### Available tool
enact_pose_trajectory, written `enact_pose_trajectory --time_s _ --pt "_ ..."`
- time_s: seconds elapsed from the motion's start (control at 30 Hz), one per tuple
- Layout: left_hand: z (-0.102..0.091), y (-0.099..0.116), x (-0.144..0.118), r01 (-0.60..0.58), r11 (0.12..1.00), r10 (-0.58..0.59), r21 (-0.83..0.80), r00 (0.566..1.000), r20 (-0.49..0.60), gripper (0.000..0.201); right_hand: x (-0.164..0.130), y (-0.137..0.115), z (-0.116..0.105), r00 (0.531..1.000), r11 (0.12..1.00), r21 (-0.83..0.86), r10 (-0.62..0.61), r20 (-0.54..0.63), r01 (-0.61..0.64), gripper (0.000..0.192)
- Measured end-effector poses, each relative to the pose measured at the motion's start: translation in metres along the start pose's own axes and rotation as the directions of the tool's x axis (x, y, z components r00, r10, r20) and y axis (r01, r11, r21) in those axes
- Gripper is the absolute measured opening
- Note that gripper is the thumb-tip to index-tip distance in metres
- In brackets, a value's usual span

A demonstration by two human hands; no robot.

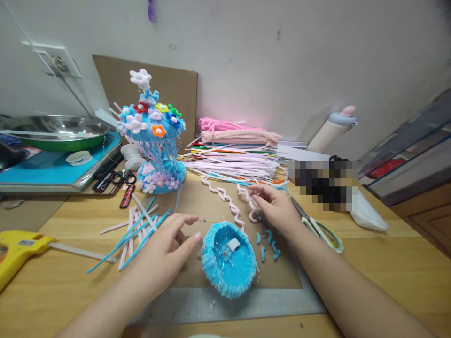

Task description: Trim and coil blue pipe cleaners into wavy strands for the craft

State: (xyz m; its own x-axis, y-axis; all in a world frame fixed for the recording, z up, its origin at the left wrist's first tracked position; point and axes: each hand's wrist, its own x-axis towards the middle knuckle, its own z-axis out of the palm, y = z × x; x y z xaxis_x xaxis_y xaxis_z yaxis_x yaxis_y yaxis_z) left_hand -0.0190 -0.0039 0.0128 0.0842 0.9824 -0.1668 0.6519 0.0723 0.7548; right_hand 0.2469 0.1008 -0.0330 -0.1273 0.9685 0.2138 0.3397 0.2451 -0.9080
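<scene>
A blue fuzzy bowl shape (pixel 230 281) made of pipe cleaners lies in front of me, hollow side up. Inside it are a small white square (pixel 233 244) and some clear strands. To its left hovers my left hand (pixel 178 241), empty, thumb and fingers apart. My right hand (pixel 273 206) is closed at the fingertips on a curled pale pink pipe cleaner (pixel 252 215). Another curled pink pipe cleaner (pixel 230 206) stretches between the hands towards the bowl's rim. Short curled blue pieces (pixel 263 253) are scattered below my right wrist.
A flower-covered blue pipe-cleaner piece (pixel 155 131) stands at back left. Pink and white pipe-cleaner bundles (pixel 236 162) lie along the wall. Scissors (pixel 319 230) are right, a yellow glue gun (pixel 23 251) far left, loose strips (pixel 132 234) beside my left arm, a pale bottle (pixel 327 129) back right.
</scene>
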Motion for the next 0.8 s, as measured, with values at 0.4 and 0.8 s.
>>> enact_pose_trajectory --time_s 0.4,0.8 --pt "0.021 0.040 0.114 -0.558 0.827 0.528 0.066 0.812 0.247 0.043 0.001 -0.011 0.012 0.999 0.959 0.281 0.030 0.018 -0.034 0.016" --pt "0.033 0.020 0.141 -0.656 0.744 0.619 0.126 0.748 0.241 0.022 0.007 0.000 -0.004 0.966 0.683 0.728 0.229 -0.124 -0.069 0.016"
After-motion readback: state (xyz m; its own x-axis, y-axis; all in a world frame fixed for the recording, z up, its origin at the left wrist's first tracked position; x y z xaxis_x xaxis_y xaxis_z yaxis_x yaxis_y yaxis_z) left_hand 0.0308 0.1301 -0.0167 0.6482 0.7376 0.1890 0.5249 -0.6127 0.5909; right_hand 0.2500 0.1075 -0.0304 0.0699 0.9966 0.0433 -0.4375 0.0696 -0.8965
